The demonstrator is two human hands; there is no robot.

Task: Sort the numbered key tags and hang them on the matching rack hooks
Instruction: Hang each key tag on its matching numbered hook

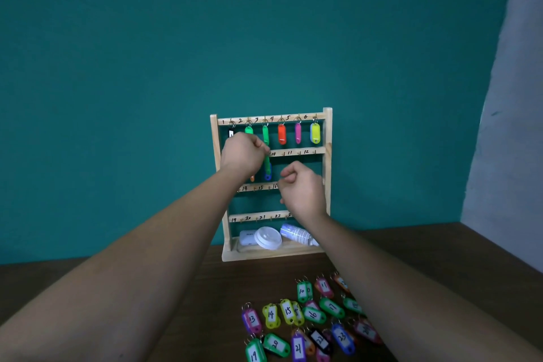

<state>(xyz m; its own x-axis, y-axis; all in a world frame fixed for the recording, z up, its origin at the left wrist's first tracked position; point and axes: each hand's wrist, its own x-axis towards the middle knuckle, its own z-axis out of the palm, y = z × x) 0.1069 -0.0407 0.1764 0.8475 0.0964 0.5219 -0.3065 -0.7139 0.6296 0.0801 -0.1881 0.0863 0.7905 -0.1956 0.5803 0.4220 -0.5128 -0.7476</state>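
Observation:
A wooden key rack (pixel 328 132) stands against the teal wall, with numbered rails. The top rail carries several coloured tags on hooks 1 to 6. My left hand (pixel 242 153) is at the second rail's left part, fingers pinching the ring of a green and blue tag (pixel 267 169) that hangs below it. An orange tag tip (pixel 252 178) shows under my left wrist. My right hand (pixel 302 189) is a loose fist in front of the third rail's right side, and nothing shows in it. Several numbered tags (pixel 305 320) lie on the table.
The rack's bottom shelf holds a white lid-like disc (pixel 268 238), a white box (pixel 246 238) and a lying bottle (pixel 296 233). The brown table (pixel 176 303) stretches to the left of the tags. A grey wall (pixel 505 126) is at the right.

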